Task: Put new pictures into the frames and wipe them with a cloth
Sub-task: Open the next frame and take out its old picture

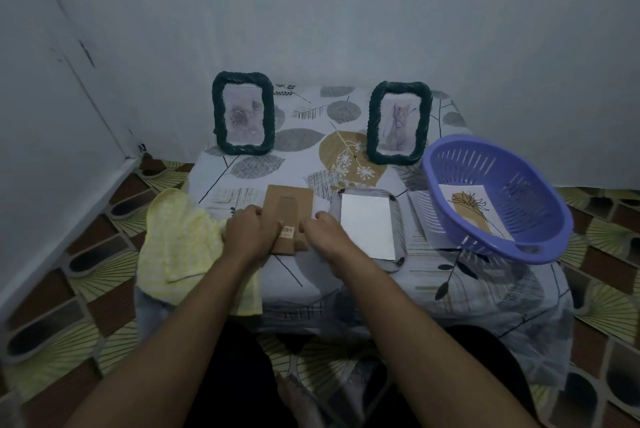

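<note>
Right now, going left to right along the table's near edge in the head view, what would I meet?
In order: yellow cloth → left hand → brown backing board → right hand → frame lying flat → purple basket.

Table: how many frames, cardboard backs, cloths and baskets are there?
frames: 3, two standing, one lying flat
cardboard back: 1
cloth: 1
basket: 1
total: 6
</note>
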{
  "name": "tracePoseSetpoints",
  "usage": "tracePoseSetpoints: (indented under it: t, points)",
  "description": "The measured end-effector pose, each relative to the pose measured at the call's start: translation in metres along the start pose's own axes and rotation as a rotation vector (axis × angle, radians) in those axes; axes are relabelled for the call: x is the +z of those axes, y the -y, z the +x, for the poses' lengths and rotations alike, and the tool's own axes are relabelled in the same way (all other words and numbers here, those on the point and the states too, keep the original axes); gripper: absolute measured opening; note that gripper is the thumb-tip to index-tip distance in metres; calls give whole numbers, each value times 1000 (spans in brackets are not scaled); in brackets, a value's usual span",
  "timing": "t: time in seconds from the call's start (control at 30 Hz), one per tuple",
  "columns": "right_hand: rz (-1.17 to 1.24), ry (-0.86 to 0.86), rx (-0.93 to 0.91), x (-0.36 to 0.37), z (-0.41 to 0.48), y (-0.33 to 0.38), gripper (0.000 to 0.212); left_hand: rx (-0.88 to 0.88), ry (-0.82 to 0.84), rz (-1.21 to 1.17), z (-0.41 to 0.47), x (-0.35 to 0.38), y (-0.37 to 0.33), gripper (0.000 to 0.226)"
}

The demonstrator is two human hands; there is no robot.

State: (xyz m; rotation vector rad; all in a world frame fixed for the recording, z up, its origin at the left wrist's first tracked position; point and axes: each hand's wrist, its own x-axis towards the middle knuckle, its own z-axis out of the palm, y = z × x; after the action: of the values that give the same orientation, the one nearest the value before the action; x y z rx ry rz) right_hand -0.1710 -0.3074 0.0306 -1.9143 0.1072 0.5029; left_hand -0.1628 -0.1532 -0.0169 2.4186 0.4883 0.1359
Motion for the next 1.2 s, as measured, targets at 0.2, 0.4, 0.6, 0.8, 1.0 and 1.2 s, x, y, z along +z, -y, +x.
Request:
tracePoseSetpoints:
  t: [0.2, 0.4, 0.6, 0.8, 1.0, 1.2]
  points:
    - [-11, 59, -29, 8, -5, 3, 37, -19, -15, 89, -1, 5, -1, 51]
    - [35, 154, -24, -9, -8, 2, 34, 104, -75, 265, -13, 4, -13, 47]
    - [-21, 14, -207, -38, -13, -11, 41, 362, -129, 404, -21, 8, -42, 29]
    - [-210, -294, -368, -86, -14, -50, 35, 419, 0, 144, -38, 36, -72, 24]
    - [-460, -461, -306, -105, -10, -95, 34, 285, 43, 197, -52, 64, -82, 54]
    - [-644, -411, -260, -107, -6, -105, 45, 277, -41, 260, -58, 75, -82, 48]
